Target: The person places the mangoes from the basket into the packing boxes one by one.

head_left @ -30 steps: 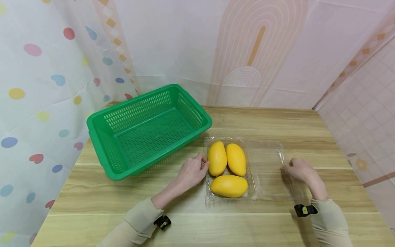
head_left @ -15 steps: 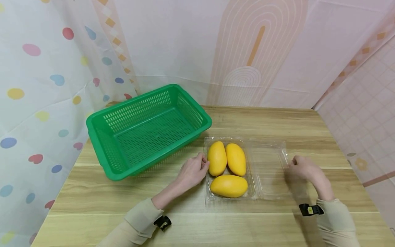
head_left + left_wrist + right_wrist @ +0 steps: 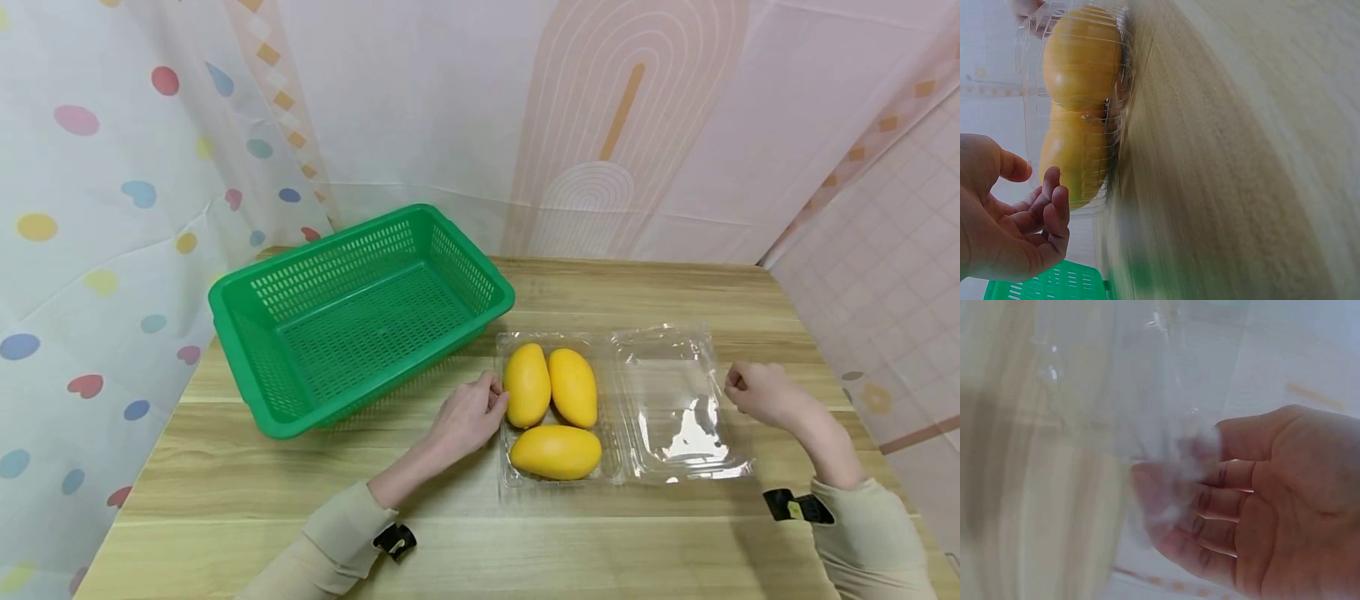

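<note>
A clear plastic clamshell box [image 3: 504, 477] holds three yellow mangoes, two side by side [image 3: 528, 386] [image 3: 573, 387] and one mango [image 3: 556, 452] lying crosswise in front. My left hand [image 3: 467, 414] pinches the box's left rim; in the left wrist view the thumb [image 3: 1017, 167] and curled fingers meet at that edge. The hinged clear lid [image 3: 663, 400] lies folded out to the right of the box. At its outer edge is my right hand [image 3: 772, 396]. In the right wrist view, its curled fingers [image 3: 1200, 500] show partly through the clear plastic of the lid.
A green perforated basket [image 3: 288, 427] stands behind and left of the box, with nothing inside. The wooden table [image 3: 525, 550] ends at patterned curtains [image 3: 450, 125] at the back and both sides.
My right hand has moved to the right with the lid's outer edge, and the lid leans farther out and lower, catching bright glare. The left hand, box and mangoes stay in place.
</note>
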Available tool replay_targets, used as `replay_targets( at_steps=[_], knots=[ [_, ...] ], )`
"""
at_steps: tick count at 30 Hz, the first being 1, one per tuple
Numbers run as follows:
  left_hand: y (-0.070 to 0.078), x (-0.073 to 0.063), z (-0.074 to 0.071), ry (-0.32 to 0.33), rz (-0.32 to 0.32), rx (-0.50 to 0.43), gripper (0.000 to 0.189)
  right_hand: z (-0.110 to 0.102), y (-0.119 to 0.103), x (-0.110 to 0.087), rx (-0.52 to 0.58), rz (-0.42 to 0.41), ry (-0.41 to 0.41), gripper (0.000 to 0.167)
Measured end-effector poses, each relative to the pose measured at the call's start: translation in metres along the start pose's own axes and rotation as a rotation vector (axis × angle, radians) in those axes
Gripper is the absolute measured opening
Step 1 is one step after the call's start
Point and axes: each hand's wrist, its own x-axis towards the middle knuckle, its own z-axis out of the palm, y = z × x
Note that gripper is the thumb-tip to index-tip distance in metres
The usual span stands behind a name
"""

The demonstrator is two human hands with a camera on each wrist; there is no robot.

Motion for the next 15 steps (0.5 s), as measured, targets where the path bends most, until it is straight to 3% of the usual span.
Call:
replay_targets(
  at_steps=[15],
  knots=[
    [-0.002,0.000,0.001,-0.002,-0.001,-0.008,0.014,-0.034,-0.026,-0.016,-0.027,-0.083,0.080,0.026]
  ],
)
